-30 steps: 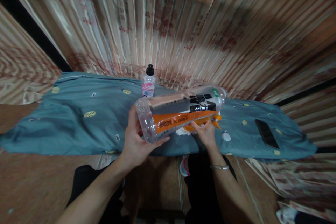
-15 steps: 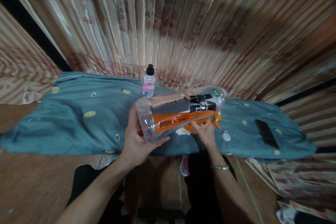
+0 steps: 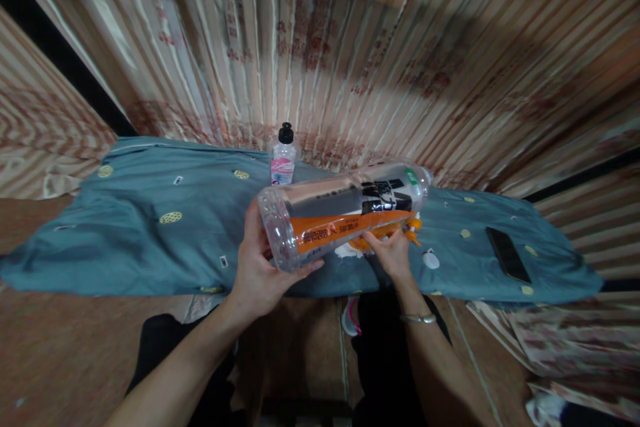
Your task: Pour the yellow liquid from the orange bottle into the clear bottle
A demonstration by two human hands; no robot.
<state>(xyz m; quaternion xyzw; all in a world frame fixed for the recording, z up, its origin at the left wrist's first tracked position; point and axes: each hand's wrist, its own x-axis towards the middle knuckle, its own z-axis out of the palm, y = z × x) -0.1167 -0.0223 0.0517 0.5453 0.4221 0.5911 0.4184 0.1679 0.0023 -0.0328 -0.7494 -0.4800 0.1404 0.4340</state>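
Observation:
A large clear plastic bottle (image 3: 345, 210) with an orange and black label is held on its side above the blue-green bedding. My left hand (image 3: 257, 263) wraps around its base end from below, thumb along the near underside. My right hand (image 3: 393, 253) is at the bottle's lower side toward the neck, its thumb against the edge and its other fingers hidden behind. Close by that hand, partly covered by the bottle, is an orange object (image 3: 414, 230) whose kind I cannot make out. Something white (image 3: 350, 251) shows below the bottle.
A small clear bottle with a black cap (image 3: 285, 153) stands behind the large one. A round white piece (image 3: 431, 259) and a dark phone (image 3: 507, 254) lie on the bedding (image 3: 135, 233) at the right. Striped curtains (image 3: 320, 67) hang close behind.
The large bottle has rolled very slightly about its length, so the label's print sits a little differently. Both hands stay in about the same place.

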